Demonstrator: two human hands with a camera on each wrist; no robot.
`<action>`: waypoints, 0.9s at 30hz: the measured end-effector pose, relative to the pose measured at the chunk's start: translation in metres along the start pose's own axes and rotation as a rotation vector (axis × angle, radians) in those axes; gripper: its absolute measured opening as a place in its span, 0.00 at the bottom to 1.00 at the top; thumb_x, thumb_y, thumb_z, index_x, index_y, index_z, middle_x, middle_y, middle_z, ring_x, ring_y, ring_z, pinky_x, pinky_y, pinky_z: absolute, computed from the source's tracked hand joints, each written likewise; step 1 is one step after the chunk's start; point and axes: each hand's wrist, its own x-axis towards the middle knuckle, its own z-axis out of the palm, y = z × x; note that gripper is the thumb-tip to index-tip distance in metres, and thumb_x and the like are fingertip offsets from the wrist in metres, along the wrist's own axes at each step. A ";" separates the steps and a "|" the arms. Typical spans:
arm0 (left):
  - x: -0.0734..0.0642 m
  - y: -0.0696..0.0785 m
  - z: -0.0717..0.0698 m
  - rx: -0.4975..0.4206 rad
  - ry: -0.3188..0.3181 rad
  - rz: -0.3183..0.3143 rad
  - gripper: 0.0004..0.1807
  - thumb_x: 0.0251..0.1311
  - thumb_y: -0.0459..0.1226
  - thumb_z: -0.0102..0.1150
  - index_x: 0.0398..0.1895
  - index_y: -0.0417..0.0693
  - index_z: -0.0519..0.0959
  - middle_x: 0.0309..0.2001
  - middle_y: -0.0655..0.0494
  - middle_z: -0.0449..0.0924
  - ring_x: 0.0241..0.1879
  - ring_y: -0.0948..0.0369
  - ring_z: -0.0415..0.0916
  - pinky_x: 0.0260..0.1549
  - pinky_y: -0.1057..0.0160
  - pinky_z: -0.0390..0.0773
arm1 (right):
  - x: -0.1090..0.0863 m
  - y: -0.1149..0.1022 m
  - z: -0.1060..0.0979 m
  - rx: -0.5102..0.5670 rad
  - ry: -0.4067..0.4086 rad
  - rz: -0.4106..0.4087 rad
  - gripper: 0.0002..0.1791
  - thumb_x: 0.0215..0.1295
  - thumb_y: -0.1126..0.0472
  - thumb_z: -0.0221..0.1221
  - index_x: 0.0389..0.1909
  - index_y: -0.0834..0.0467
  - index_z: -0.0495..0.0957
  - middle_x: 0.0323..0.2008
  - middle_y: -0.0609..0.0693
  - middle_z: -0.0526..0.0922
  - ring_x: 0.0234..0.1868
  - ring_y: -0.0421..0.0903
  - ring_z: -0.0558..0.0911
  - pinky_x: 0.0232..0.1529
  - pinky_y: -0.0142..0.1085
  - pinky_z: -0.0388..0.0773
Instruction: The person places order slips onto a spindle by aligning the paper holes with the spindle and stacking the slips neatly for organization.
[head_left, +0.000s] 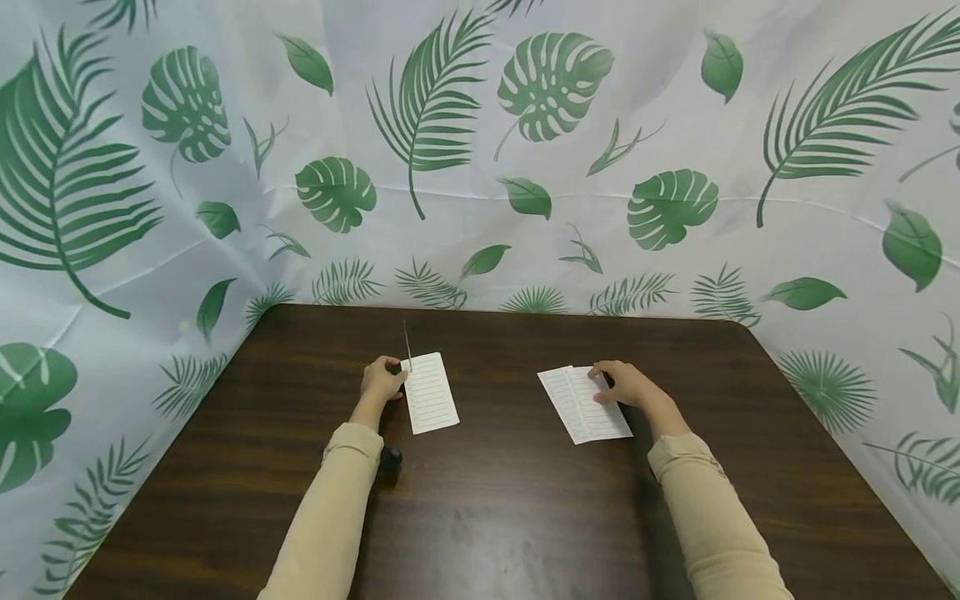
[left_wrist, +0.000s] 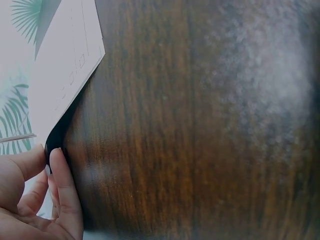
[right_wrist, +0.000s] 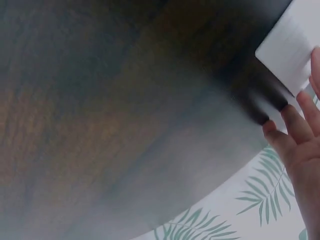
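Observation:
My left hand [head_left: 381, 382] pinches the upper left edge of a white paper sheet [head_left: 432, 396] printed with ruled lines. In the left wrist view, the thumb [left_wrist: 31, 160] and fingers hold its lifted corner just over the wood. A thin brownish strand [head_left: 407, 343] sticks up from the sheet's top beside the fingers. On the right, two similar overlapping printed sheets [head_left: 573, 407] lie on the table. My right hand [head_left: 624, 385] rests at their upper right edge, thumb and forefinger on the paper. In the right wrist view, its other fingers [right_wrist: 295, 122] are spread on the wood.
The dark wooden table [head_left: 495, 475] has a glossy patch of reflected light toward the front. A white cloth [head_left: 465, 192] with green leaf prints hangs along the back and sides. Beside the left sleeve [head_left: 337, 492] is a small black rounded object [head_left: 390, 460].

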 end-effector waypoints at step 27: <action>0.002 0.000 -0.003 -0.003 -0.002 -0.001 0.20 0.63 0.36 0.54 0.57 0.40 0.70 0.64 0.31 0.57 0.22 0.62 0.68 0.17 0.75 0.78 | 0.005 -0.009 0.010 0.151 0.067 0.077 0.46 0.52 0.73 0.64 0.70 0.66 0.50 0.56 0.77 0.57 0.52 0.70 0.68 0.50 0.61 0.71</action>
